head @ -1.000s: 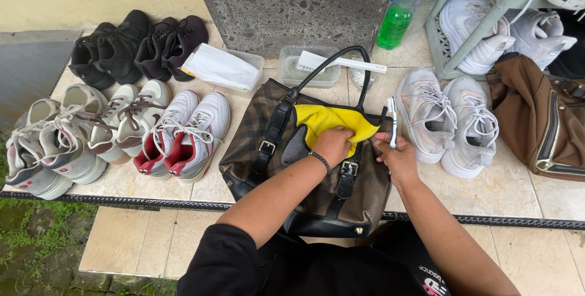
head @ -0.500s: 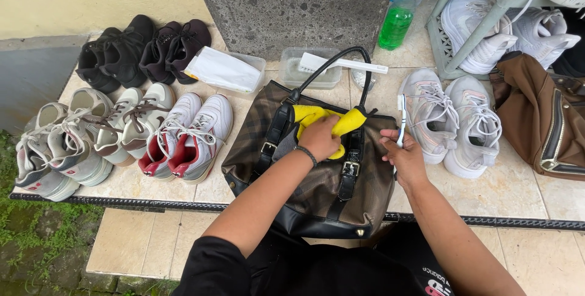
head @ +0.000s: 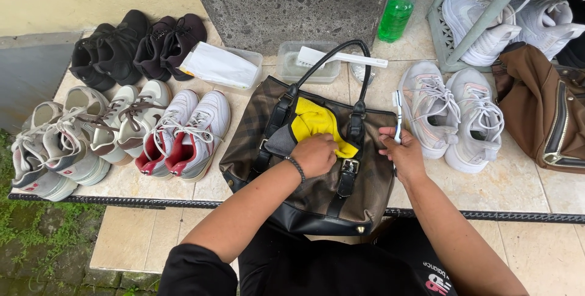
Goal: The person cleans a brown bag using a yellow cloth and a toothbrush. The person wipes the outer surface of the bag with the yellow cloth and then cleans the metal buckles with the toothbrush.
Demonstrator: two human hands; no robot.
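A brown checked handbag [head: 268, 156] with black straps lies flat on the tiled ledge in front of me. My left hand [head: 315, 155] presses a yellow cloth [head: 312, 123] onto the bag's upper middle, fingers closed around the cloth. My right hand [head: 401, 151] rests at the bag's right edge and grips a white toothbrush [head: 397, 113] that points up and away from me. A dark bracelet sits on my left wrist.
Pairs of sneakers [head: 183, 131] line the ledge to the left, black shoes [head: 128, 46] behind them. White sneakers [head: 451, 113] and a brown leather bag [head: 542, 113] lie right. Behind the handbag are a clear tub with a brush [head: 311, 64], a white packet [head: 216, 67] and a green-liquid bottle [head: 396, 15].
My left hand has slid the yellow cloth leftward and down over the bag, bunching it. My right hand with the toothbrush has stayed at the bag's right edge.
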